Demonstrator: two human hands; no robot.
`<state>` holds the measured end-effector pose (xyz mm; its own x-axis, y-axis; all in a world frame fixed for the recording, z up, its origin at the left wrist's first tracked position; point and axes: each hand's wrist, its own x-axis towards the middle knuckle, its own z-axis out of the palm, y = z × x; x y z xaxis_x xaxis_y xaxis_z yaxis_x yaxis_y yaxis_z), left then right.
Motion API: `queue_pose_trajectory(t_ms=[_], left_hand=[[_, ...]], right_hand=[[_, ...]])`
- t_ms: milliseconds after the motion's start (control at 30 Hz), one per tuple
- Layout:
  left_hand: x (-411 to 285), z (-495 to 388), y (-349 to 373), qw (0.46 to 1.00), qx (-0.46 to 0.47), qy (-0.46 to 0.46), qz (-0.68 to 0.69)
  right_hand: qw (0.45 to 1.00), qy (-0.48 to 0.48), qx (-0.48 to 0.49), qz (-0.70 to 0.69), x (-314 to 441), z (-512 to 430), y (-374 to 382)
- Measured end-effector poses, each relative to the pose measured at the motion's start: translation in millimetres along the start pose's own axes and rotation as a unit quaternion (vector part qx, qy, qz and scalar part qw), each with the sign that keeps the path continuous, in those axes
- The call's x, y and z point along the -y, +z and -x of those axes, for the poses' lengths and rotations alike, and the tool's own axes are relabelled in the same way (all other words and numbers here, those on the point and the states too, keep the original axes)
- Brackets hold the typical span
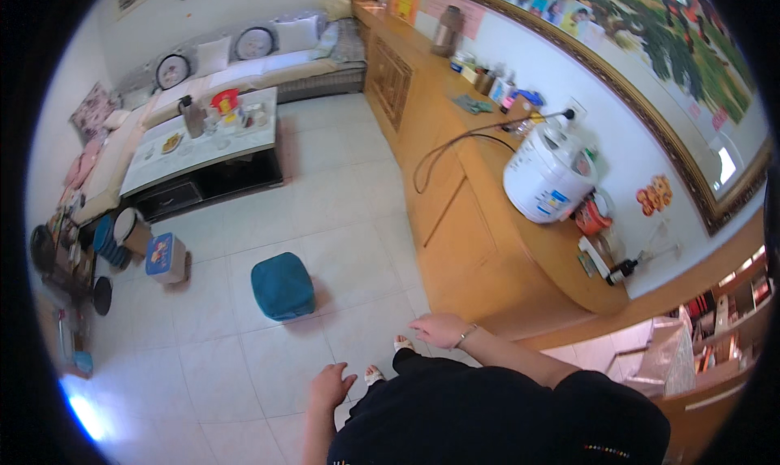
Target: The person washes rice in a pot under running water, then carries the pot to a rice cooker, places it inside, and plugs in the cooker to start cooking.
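My left hand [332, 384] hangs over the tiled floor, loosely curled with the thumb apart and nothing in it. Farther to the right, my right hand [440, 330] is stretched out near the lower front of a wooden cabinet [463, 264]; it also holds nothing, and a bracelet [465, 336] circles its wrist. A teal covered stool [283, 286] stands on the floor ahead of both hands. On the cabinet top is a white electric cooker [544, 178], with a dark cable [448, 142] looping over the cabinet's front edge.
A marble-topped coffee table [237, 139] bears a thermos jug [193, 119] and a red bowl [225, 101], before a long sofa [268, 69]. Bins [132, 230] and a lidded plastic box [165, 258] stand at left. Bottles, a green cloth [473, 104] and a metal flask [448, 32] line the cabinet.
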<state>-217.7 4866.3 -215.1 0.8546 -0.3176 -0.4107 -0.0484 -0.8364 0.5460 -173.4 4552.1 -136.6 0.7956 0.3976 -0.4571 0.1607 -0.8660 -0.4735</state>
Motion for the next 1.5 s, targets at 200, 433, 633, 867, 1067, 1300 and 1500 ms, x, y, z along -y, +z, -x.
queue_pose_trajectory(t_ms=[200, 433, 633, 867, 1067, 1300, 1500], left_hand=[[-9, -7, 11, 0.998, 0.053, 0.032, -0.008], [-34, -34, -19, 0.999, 0.038, -0.003, -0.006], [-65, -59, -52, 0.998, 0.019, -0.057, -0.019], [-80, -62, -90, 0.988, 0.07, -0.135, -0.004], [-46, -42, -93, 0.983, 0.032, -0.177, 0.022], [45, -6, -106, 0.97, -0.071, -0.22, 0.08], [156, 50, -148, 0.936, -0.12, -0.287, 0.163]], right_hand=[[0.995, -0.011, 0.094, 0.006, -41, 0, 33], [0.99, -0.02, 0.136, -0.011, -88, -28, 27], [0.989, -0.099, 0.109, 0.005, -107, -85, -7], [0.969, -0.109, 0.21, 0.078, -128, -141, -15], [0.908, -0.143, 0.374, 0.122, -74, -178, -20], [0.871, -0.197, 0.411, 0.184, 49, -244, -10], [0.868, -0.222, 0.393, 0.208, 195, -293, 20]])
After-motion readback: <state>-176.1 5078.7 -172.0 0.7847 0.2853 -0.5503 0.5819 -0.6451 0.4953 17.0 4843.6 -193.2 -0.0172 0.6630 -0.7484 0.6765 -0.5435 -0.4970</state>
